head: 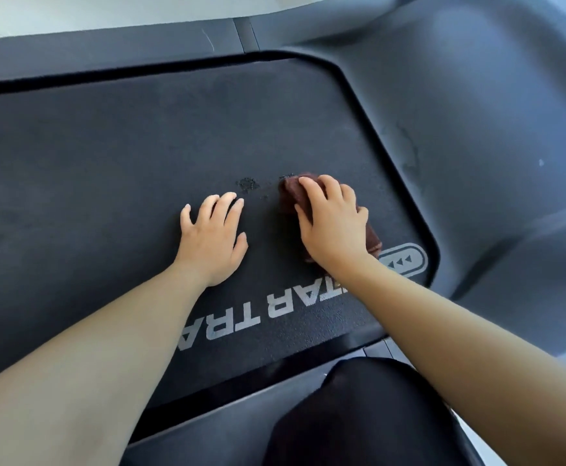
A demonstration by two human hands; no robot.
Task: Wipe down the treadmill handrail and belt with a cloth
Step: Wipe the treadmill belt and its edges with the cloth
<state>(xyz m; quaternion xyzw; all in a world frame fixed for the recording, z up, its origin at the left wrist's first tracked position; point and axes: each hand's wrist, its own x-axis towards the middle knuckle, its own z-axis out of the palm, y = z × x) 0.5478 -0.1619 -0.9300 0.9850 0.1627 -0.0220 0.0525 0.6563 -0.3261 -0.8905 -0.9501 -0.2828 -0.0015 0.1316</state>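
Left hand [212, 238]: bare; nails short, natural.
Right hand [333, 227]: bare; nails short, natural.
Left forearm [90, 348]: bare along all its visible length.
Right forearm [476, 331]: likewise bare.
Knee [359, 418]: covered in plain black fabric.

A strip of pale floor [90, 11] lies brightly lit along the view's top edge.

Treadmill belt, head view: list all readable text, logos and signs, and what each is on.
"TAR TRA": white print on the belt, upside down to the camera; start hidden under the right arm, end under the left arm.
Oval badge: on the belt beside the cloth, three arrowheads, no letters readable, partly hidden.
Cloth, grey plastic surround: no text.
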